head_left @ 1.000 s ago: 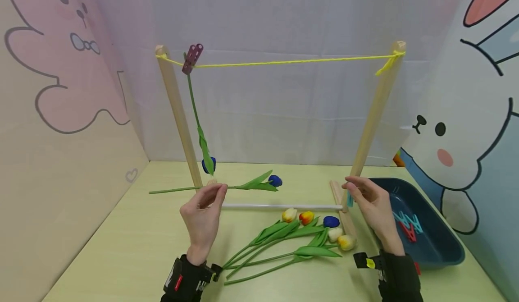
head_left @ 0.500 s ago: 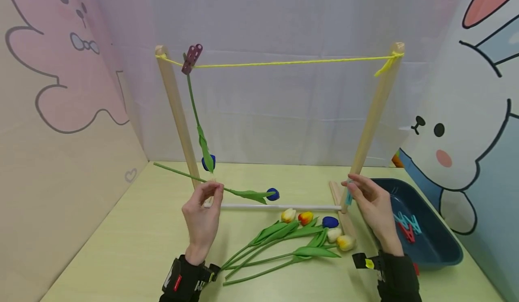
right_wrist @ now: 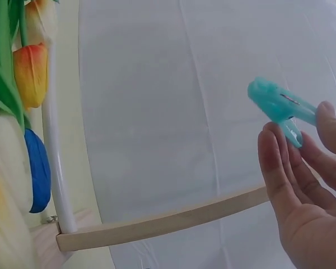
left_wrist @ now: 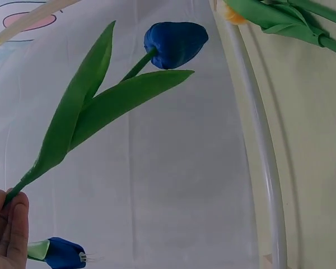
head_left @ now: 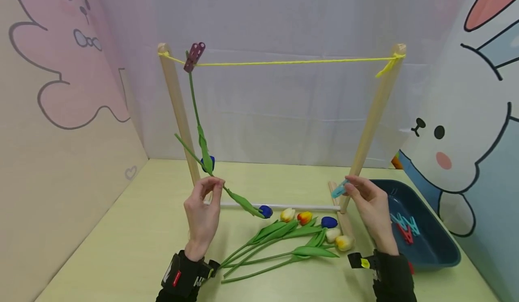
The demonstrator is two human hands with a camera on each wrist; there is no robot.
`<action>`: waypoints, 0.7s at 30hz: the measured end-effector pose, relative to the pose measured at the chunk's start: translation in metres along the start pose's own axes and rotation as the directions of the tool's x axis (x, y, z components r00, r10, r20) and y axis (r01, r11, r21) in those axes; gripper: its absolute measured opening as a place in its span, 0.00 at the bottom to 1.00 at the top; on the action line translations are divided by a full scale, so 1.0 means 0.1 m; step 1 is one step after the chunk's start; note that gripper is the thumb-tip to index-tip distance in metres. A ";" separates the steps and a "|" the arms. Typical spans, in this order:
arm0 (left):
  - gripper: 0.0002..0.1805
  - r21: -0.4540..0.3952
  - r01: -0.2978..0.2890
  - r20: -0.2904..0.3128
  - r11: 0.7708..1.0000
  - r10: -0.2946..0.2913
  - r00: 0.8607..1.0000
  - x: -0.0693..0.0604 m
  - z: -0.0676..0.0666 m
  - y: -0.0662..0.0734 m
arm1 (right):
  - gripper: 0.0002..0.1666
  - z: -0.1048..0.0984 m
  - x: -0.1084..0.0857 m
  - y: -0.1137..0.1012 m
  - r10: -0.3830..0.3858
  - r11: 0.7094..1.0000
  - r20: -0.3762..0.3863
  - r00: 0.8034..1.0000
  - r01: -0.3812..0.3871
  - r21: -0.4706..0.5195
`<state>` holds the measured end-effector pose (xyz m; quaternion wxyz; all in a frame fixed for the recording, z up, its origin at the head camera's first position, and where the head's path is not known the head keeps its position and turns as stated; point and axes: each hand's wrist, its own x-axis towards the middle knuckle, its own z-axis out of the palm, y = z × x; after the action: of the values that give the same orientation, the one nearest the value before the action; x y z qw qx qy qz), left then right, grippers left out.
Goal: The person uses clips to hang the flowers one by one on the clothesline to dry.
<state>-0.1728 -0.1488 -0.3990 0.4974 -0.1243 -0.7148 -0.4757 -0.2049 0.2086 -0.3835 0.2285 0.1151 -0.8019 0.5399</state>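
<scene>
Tulip (head_left: 244,202), blue-headed, hangs pinched in the left hand (head_left: 202,216) below the yellow string (head_left: 292,62), the right hand (head_left: 370,206) gripping a turquoise clothespin (head_left: 339,189) below it too.

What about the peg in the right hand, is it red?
No, the peg pinched in the right hand is light blue-green.

Left of the tub (head_left: 435,245), part of the held flower (head_left: 242,201) is covered by the left hand (head_left: 202,216), as is the foot of the farther post (head_left: 177,99); at the tub's near edge, a red object (head_left: 411,268) is mostly hidden
</scene>
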 end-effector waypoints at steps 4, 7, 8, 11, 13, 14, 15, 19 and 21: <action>0.06 -0.022 0.006 0.031 1.000 -0.006 1.000 0.08 0.03 0.00 | 0.15 0.02 0.02 -0.02 0.003 1.000 -0.041 0.999 -0.002 0.019; 0.08 -0.035 0.008 0.059 0.999 -0.006 0.998 0.17 0.06 0.00 | 0.16 0.03 0.03 -0.05 0.009 0.999 -0.071 0.997 -0.006 0.035; 0.08 -0.036 0.006 0.065 0.999 -0.003 0.998 0.20 0.06 -0.01 | 0.16 0.04 0.04 -0.06 0.007 0.999 -0.083 0.997 -0.003 0.042; 0.09 -0.043 0.010 0.083 0.999 -0.007 0.997 0.27 0.09 -0.01 | 0.16 0.06 0.08 -0.11 -0.014 0.997 -0.122 0.992 0.023 0.075; 0.10 -0.041 0.008 0.090 0.999 -0.004 0.996 0.32 0.10 -0.01 | 0.16 0.07 0.11 -0.14 -0.052 0.993 -0.149 0.987 0.067 0.099; 0.10 -0.041 0.006 0.092 0.999 -0.002 0.996 0.34 0.10 -0.02 | 0.16 0.08 0.13 -0.15 -0.074 0.989 -0.164 0.984 0.093 0.113; 0.11 -0.039 0.001 0.093 0.999 0.003 0.996 0.36 0.10 -0.02 | 0.15 0.09 0.14 -0.16 -0.099 0.985 -0.177 0.979 0.121 0.122; 0.12 -0.024 -0.016 0.096 1.000 0.019 0.995 0.44 0.09 -0.03 | 0.16 0.15 0.20 -0.15 -0.211 0.952 -0.220 0.952 0.251 0.173; 0.12 -0.019 -0.021 0.101 1.000 0.023 0.995 0.49 0.09 -0.02 | 0.18 0.19 0.29 0.02 -0.281 0.906 -0.227 0.933 0.336 0.259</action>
<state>-0.2028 -0.1572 -0.3600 0.4646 -0.1605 -0.7335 -0.4694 -0.2352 0.1939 -0.3772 0.3648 0.2231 -0.6597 0.6180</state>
